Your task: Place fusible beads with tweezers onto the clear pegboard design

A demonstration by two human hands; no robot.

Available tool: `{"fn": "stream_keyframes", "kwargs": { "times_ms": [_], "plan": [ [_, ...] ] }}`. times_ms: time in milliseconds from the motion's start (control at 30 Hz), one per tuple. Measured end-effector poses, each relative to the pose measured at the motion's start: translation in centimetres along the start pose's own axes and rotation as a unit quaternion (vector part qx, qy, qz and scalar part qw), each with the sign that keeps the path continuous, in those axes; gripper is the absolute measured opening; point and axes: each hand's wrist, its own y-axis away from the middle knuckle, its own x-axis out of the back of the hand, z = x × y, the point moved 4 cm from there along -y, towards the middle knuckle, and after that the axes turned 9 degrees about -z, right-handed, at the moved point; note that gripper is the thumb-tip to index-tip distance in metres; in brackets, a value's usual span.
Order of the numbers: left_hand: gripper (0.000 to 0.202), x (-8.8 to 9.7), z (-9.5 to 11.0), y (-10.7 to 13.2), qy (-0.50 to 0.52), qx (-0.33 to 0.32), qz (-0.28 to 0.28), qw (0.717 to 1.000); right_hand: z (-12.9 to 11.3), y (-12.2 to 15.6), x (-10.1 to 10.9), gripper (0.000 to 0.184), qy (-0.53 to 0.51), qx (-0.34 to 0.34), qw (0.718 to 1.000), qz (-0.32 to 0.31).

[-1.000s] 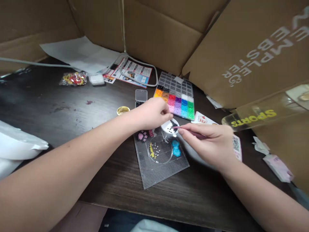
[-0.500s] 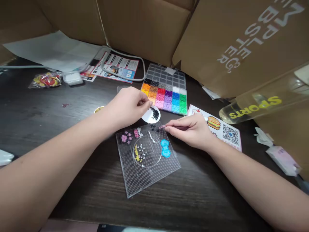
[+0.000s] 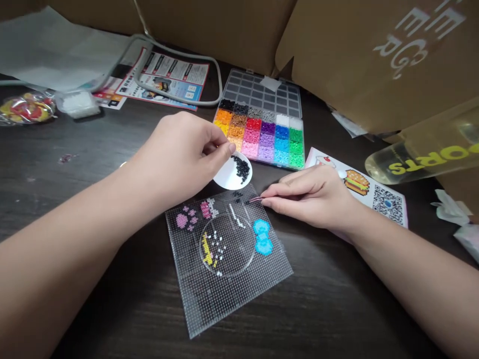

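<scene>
Pink tweezers [image 3: 256, 199], clamped between thumb and fingers of right hand [image 3: 309, 197], long axis near level, tips toward 9 o'clock, at 1 o'clock on clear pegboard [image 3: 232, 301]; gap between tips too fine to tell. Round white dish [image 3: 223, 176] of black beads [image 3: 243, 168], at pegboard's 12 o'clock, rim pinched near its own 11 by left hand [image 3: 187, 154], thumb and finger together.
</scene>
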Motion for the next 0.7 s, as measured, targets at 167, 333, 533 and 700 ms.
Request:
{"fn": "stream_keyframes", "kwargs": {
  "times_ms": [167, 333, 533, 700],
  "plan": [
    [0.028, 0.0, 0.1, 0.1, 0.003, 0.002, -0.005, 1.000, 0.0, -0.2, 0.0, 0.014, 0.003, 0.015, 1.000, -0.008],
    [0.031, -0.2, 0.3, 0.2, -0.001, 0.003, -0.015, 1.000, 0.0, -0.2, 0.1, 0.013, 0.010, 0.004, 1.000, -0.009],
    [0.031, -0.5, 0.1, 0.1, -0.015, 0.010, -0.021, 1.000, -0.1, 0.2, 0.3, 0.011, -0.013, -0.033, 0.999, 0.025],
    [0.028, -1.0, 0.4, 0.1, 0.002, -0.029, -0.035, 0.999, -0.5, 0.5, 0.4, 0.008, -0.076, -0.052, 0.989, 0.112]
  ]
}}
